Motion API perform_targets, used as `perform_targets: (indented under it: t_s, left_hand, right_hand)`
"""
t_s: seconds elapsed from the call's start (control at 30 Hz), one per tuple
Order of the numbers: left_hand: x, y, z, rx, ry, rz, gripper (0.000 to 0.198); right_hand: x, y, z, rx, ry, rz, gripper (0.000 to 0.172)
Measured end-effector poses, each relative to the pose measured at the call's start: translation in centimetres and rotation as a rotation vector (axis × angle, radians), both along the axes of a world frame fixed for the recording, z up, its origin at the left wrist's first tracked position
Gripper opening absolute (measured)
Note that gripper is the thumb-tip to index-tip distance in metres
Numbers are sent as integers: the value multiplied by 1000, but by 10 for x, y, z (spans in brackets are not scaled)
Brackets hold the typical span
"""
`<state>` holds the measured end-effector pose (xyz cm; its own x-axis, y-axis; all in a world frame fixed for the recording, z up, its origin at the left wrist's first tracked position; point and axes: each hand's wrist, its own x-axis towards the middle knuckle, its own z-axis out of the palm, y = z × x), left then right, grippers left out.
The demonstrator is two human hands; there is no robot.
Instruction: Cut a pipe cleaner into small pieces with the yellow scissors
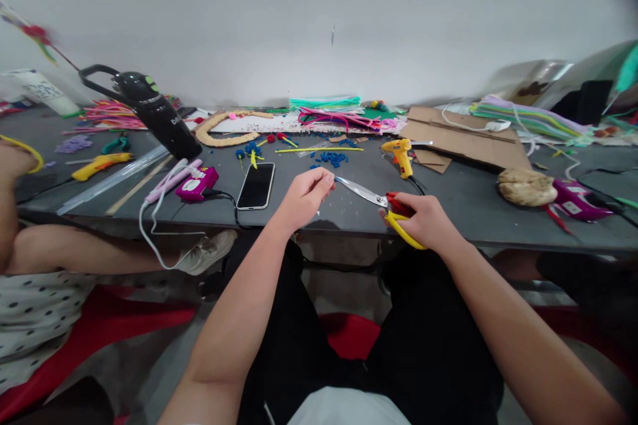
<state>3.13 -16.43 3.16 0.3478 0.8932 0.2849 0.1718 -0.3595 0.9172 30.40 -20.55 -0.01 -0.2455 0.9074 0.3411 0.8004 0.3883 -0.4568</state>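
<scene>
My right hand [426,220] grips a pair of scissors [366,192] with red and yellow handles, the blades pointing left and seemingly closed together. At the blade tips my left hand [310,196] pinches thumb against fingers. A bit of blue pipe cleaner [338,178] shows between those fingertips and the scissors' tip; most of it is hidden. Just beyond lies a pile of short blue pipe cleaner pieces [331,159]. A yellow pipe cleaner [319,149] stretches behind the pile. Left of my left hand rests a phone [256,186], with blue and yellow pipe cleaner shapes [253,153] at its top edge.
A yellow glue gun [401,154] stands near cardboard [468,136] on the right. A black bottle [162,116], a purple device [198,184] and another yellow glue gun [102,165] are on the left. Another person's arm [14,172] reaches in at far left.
</scene>
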Motion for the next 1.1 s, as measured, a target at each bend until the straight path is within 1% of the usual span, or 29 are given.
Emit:
perform_targets:
  t_s: [0.43, 0.67, 0.87, 1.1]
  left_hand:
    - [-1, -2, 3, 106, 88, 28, 34]
    - [-3, 0, 2, 140, 118, 42, 34]
    - [-2, -1, 2, 105, 91, 31, 34]
    - [0, 0, -1, 8, 7, 6, 33]
  right_hand:
    - [0, -2, 2, -26, 9, 20, 29]
    - [1, -2, 1, -41, 22, 37, 29]
    - [0, -1, 2, -35, 8, 32, 31]
    - [1, -1, 2, -25, -1, 13, 30]
